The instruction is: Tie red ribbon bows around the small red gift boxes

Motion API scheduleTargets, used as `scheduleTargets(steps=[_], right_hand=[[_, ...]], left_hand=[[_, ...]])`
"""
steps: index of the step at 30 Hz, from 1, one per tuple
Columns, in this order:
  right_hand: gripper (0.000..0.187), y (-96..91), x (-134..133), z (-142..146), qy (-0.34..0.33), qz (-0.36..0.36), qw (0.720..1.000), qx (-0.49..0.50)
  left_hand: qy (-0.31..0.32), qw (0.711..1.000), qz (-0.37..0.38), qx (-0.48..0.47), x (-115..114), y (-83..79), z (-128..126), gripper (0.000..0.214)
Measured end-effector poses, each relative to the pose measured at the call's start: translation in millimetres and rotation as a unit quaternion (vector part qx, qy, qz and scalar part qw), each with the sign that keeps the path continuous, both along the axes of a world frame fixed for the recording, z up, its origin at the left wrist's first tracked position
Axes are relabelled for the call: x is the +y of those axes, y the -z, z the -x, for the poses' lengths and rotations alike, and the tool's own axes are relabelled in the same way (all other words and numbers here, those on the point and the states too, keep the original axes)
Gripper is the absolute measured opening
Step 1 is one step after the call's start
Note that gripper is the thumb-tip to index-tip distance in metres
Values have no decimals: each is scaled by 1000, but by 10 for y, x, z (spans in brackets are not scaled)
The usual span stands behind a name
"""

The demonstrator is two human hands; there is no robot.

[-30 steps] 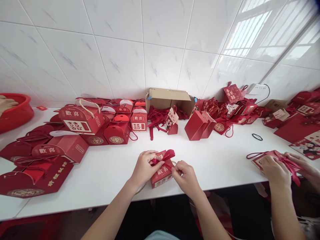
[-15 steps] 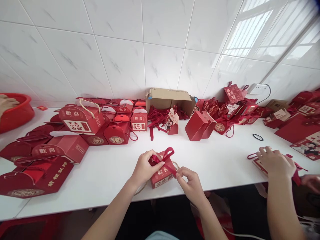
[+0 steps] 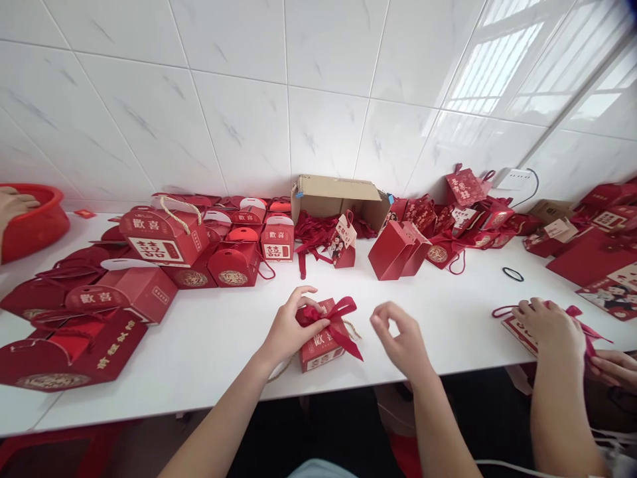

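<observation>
A small red gift box (image 3: 319,346) with gold characters stands near the front edge of the white table (image 3: 229,345). A dark red ribbon (image 3: 342,317) is tied in a bow on its top, one tail hanging down the right side. My left hand (image 3: 293,325) is closed on the knot of the bow, pinching it against the box top. My right hand (image 3: 401,335) hovers just right of the box, fingers loosely curled and apart, holding nothing.
Several red gift boxes (image 3: 162,236) and bags (image 3: 398,249) crowd the back and left of the table. An open cardboard box (image 3: 338,196) with ribbons sits by the wall. A co-worker's hands (image 3: 552,325) handle a red box at right. Another hand rests in a red basin (image 3: 32,219) at far left. A black hair tie (image 3: 512,273) lies at right.
My right hand has let go of the ribbon tail and moved right, away from the box. The bow now sits flatter on the box top. My left hand stays on the knot.
</observation>
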State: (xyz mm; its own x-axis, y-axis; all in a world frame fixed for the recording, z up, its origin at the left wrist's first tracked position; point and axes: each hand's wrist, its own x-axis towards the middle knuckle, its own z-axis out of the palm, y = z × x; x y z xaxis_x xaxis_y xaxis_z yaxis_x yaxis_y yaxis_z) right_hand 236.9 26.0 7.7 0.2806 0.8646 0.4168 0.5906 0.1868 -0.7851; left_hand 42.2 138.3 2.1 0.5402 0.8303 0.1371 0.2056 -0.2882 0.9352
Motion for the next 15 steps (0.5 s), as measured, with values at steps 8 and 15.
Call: scheduleTargets(steps=[8,15], right_hand=[[8,-266,487,265,-113,11,974,-194],[6,-19,518,364,-94,37,980,-169]], left_hand=[[-146,982,-101,64,-62,157,255,23],[-122,986,-62,99,-97,208,287,33]])
